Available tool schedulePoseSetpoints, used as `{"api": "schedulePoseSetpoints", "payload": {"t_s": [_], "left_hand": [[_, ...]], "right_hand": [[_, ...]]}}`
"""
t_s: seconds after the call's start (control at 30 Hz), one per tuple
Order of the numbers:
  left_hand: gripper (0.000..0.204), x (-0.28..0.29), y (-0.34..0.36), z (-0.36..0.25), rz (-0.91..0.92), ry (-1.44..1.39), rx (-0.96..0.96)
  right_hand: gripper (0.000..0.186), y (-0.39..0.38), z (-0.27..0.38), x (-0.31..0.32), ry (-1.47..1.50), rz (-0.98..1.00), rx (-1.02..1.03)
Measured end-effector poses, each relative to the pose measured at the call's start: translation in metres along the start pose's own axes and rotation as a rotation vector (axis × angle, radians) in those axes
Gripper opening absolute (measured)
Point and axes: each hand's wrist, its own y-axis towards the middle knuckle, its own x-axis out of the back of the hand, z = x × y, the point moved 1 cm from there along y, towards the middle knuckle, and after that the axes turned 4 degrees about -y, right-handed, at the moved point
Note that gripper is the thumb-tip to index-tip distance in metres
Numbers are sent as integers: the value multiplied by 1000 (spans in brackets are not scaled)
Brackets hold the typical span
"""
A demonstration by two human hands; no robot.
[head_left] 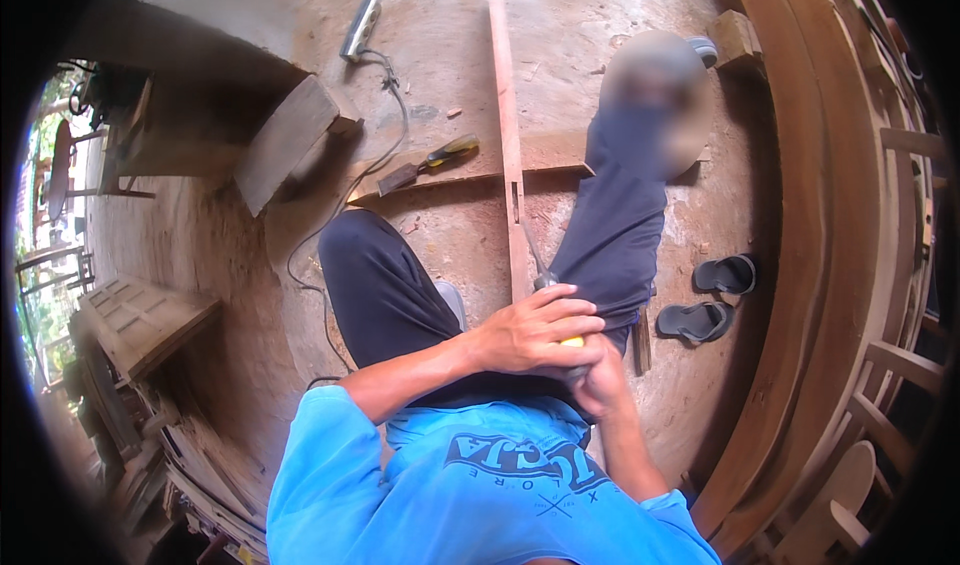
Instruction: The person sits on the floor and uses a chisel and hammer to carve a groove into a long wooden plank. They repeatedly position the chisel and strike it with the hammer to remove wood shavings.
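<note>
Both of my hands are wrapped round the handle of a chisel (542,270). It has a long, thin steel blade and a dark handle with a bit of yellow. My left hand (532,330) lies over the front of the handle, and my right hand (604,377) closes round its rear end. The blade points away from me, its tip at the near end of a narrow slot in a long wooden strip (505,95). That strip runs away from me between my legs, across a flat board (545,152). A wider chisel (430,165) with a yellow and black handle rests on the board.
A power strip (360,30) and its cable lie on the floor at the left, near a wooden block (290,140). Long timber beams (800,215) line the right side. Dark sandals (695,322) sit beside my right leg. A panelled wooden piece (145,320) stands far left.
</note>
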Motion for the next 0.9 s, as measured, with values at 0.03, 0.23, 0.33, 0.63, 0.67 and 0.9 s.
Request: {"api": "schedulePoseSetpoints", "payload": {"t_s": [0.03, 0.23, 0.33, 0.63, 0.67, 0.9], "left_hand": [[52, 1, 8, 8, -52, -74, 47], [30, 70, 44, 74, -763, -541, 620], [33, 108, 37, 94, -995, -742, 630], [38, 106, 31, 148, -953, -626, 716], [35, 102, 32, 158, -1003, -695, 809], [27, 63, 41, 206, -1007, -753, 768]], "right_hand": [[40, 3, 14, 19, -290, -45, 27], [33, 61, 57, 203, -1138, -967, 376], [38, 78, 9, 267, -1562, -881, 117], [42, 93, -17, 282, -1607, -900, -20], [39, 94, -10, 279, -1660, -854, 11], [21, 77, 27, 238, -757, -794, -11]]}}
